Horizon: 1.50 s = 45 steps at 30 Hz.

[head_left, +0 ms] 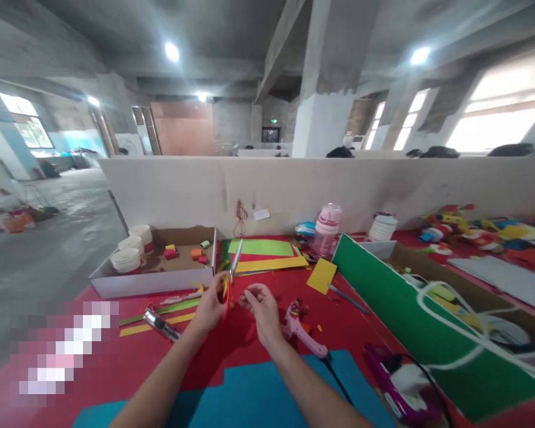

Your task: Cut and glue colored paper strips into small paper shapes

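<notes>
Over the middle of the red bench, the left hand gripped scissors, blades pointing far: probably light, stiff, best held by the handles. The right hand pinched closed, contents unclear.

Between the left hand and the right hand a narrow gap opens over the red bench, its far side hemmed by the scissors, blades up, in the left hand. Left of that hand, flat paper strips lie low enough to pass over, but a metal cutter lies near the forearm, and a shallow box walls off the far left. Just beside the right hand, a pink glue gun blocks a low sideways pass; farther right stands a green panel. Ahead of both hands, flat coloured sheets leave room above, up to the upright partition.
</notes>
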Each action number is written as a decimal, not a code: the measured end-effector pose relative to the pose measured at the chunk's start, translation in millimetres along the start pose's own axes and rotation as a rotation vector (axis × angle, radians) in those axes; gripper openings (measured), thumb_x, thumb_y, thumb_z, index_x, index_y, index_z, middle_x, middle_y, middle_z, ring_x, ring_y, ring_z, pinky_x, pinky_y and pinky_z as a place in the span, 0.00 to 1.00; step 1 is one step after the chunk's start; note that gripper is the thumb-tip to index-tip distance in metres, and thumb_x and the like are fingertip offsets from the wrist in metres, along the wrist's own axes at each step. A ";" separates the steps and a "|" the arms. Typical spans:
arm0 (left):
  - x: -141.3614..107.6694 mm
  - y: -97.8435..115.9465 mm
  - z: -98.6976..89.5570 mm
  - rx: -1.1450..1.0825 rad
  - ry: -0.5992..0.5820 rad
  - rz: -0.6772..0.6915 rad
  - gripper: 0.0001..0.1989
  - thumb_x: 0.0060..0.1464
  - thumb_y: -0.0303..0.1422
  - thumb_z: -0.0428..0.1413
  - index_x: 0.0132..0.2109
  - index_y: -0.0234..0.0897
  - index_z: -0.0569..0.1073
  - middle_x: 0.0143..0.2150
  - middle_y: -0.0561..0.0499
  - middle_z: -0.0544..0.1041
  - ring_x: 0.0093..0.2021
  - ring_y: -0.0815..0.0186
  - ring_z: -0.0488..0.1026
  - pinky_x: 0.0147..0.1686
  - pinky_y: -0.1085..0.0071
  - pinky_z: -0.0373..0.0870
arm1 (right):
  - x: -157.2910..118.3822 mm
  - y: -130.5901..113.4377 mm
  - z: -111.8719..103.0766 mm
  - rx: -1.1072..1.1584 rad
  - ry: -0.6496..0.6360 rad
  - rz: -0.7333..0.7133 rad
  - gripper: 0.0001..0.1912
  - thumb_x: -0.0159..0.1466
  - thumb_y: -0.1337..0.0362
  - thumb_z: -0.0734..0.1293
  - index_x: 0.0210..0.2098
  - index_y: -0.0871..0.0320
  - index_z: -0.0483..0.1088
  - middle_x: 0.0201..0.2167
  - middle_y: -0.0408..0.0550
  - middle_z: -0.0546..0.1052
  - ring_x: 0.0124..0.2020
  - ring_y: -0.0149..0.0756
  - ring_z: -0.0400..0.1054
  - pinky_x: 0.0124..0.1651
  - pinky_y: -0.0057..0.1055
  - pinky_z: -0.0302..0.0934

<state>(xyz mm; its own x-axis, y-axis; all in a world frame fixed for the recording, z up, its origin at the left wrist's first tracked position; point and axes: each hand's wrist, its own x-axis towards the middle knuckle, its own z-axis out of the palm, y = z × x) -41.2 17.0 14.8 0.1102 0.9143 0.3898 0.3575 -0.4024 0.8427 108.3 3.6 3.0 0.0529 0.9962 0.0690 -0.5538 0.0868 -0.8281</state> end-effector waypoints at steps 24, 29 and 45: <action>-38.1 20.3 -4.3 0.679 -0.235 -0.034 0.30 0.53 0.26 0.48 0.63 0.46 0.59 0.49 0.44 0.73 0.46 0.60 0.74 0.43 0.69 0.69 | 9.5 -20.8 -14.1 0.017 0.040 -0.109 0.12 0.52 0.62 0.73 0.35 0.56 0.71 0.34 0.44 0.77 0.39 0.33 0.72 0.50 0.36 0.67; -38.2 20.5 -6.4 0.745 -0.243 -0.026 0.29 0.56 0.28 0.47 0.64 0.45 0.58 0.50 0.43 0.73 0.44 0.59 0.74 0.39 0.70 0.68 | 9.1 -23.1 -12.7 0.047 0.023 -0.103 0.12 0.53 0.61 0.73 0.36 0.57 0.71 0.35 0.46 0.78 0.39 0.36 0.73 0.49 0.40 0.68; -38.1 19.1 -7.7 0.903 -0.263 0.013 0.28 0.57 0.29 0.46 0.65 0.45 0.57 0.49 0.43 0.72 0.41 0.61 0.74 0.32 0.73 0.66 | 9.2 -29.4 -15.7 0.080 0.097 -0.115 0.13 0.51 0.62 0.73 0.36 0.57 0.72 0.33 0.45 0.78 0.37 0.34 0.73 0.49 0.39 0.68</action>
<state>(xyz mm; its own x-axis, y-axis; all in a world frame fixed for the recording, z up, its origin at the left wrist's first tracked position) -45.7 -25.9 18.9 0.2852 0.9356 0.2080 0.9267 -0.3245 0.1892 138.1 10.1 19.3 0.1974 0.9748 0.1035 -0.6038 0.2041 -0.7706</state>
